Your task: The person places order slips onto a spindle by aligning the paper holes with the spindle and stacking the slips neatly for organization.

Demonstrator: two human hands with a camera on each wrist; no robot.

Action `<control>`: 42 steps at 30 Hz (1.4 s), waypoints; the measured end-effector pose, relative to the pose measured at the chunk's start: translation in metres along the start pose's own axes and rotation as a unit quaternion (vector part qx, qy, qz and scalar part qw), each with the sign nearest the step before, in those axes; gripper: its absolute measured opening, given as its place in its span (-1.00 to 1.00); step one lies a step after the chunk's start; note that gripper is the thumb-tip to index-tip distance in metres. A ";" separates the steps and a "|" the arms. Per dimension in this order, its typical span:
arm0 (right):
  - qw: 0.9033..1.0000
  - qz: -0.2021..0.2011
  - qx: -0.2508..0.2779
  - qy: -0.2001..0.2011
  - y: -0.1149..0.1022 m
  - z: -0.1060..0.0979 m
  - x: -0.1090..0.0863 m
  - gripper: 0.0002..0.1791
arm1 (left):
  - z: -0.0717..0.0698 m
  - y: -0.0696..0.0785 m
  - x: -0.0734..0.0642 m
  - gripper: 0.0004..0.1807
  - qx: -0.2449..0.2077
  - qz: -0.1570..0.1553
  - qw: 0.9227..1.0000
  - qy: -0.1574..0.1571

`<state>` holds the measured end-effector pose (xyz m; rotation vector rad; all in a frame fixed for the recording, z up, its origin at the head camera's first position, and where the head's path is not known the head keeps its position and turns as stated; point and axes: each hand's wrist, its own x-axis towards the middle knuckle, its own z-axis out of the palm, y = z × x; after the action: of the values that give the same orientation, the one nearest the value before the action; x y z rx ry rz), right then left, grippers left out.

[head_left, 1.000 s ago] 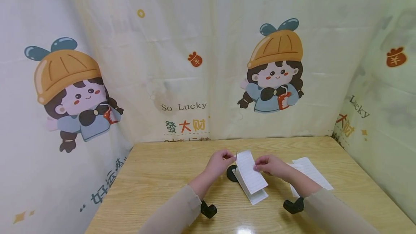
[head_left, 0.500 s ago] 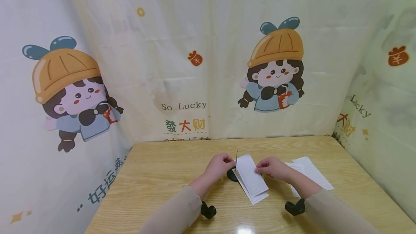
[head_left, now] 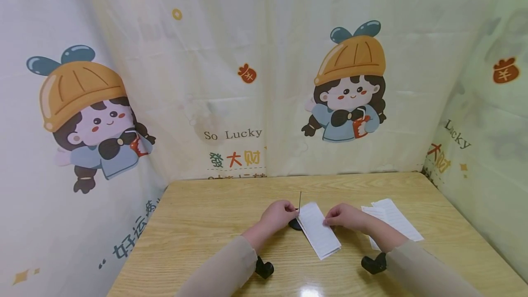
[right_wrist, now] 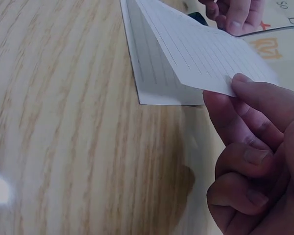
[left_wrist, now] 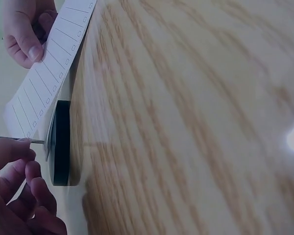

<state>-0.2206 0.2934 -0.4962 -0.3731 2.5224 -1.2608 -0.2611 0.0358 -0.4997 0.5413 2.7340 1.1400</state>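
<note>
A lined sheet of paper point(head_left: 319, 226) slants over another sheet point(right_wrist: 149, 93) near the middle of the table. At its left corner, a thin upright metal spike point(head_left: 299, 201) rises from a round black base point(left_wrist: 61, 144). My left hand point(head_left: 278, 214) pinches the sheet's corner beside the spike, fingertips against the rod in the left wrist view. My right hand point(head_left: 346, 217) pinches the opposite long edge between thumb and forefinger. In the right wrist view the upper sheet stands at an angle above the lower one. The paper partly hides the base.
More lined sheets point(head_left: 398, 219) lie on the wooden table point(head_left: 214, 214) to the right, partly behind my right forearm. A printed cloth point(head_left: 231, 81) hangs along the table's back and sides. Black wrist mounts point(head_left: 264, 268) sit at both sleeves.
The upper sheet has come down along the spike, closer to the sheet beneath. Both hands have lowered with it, still holding its edges.
</note>
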 end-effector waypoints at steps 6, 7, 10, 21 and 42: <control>1.000 0.004 -0.020 -0.002 0.000 0.005 0.000 -0.81 | 0.000 0.001 -0.001 -0.79 0.018 -0.010 1.000 -0.014; 1.000 0.004 -0.025 -0.002 0.000 0.005 0.000 -0.81 | 0.000 0.002 -0.001 -0.78 0.021 -0.013 1.000 -0.017; 0.999 0.000 -0.037 -0.003 0.000 0.007 0.000 -0.78 | 0.001 0.001 -0.001 -0.77 0.030 -0.014 0.999 -0.020; 0.999 0.002 -0.048 -0.003 -0.002 0.009 0.001 -0.75 | 0.002 0.000 0.000 -0.76 0.046 -0.014 0.998 -0.027; 0.995 0.018 -0.098 0.024 -0.004 0.010 -0.001 -0.75 | 0.002 0.003 0.000 -0.77 0.078 -0.021 0.997 -0.021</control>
<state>-0.2156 0.2840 -0.4990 -0.3430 2.6905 -1.0242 -0.2595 0.0395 -0.4990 0.5172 2.7984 0.9008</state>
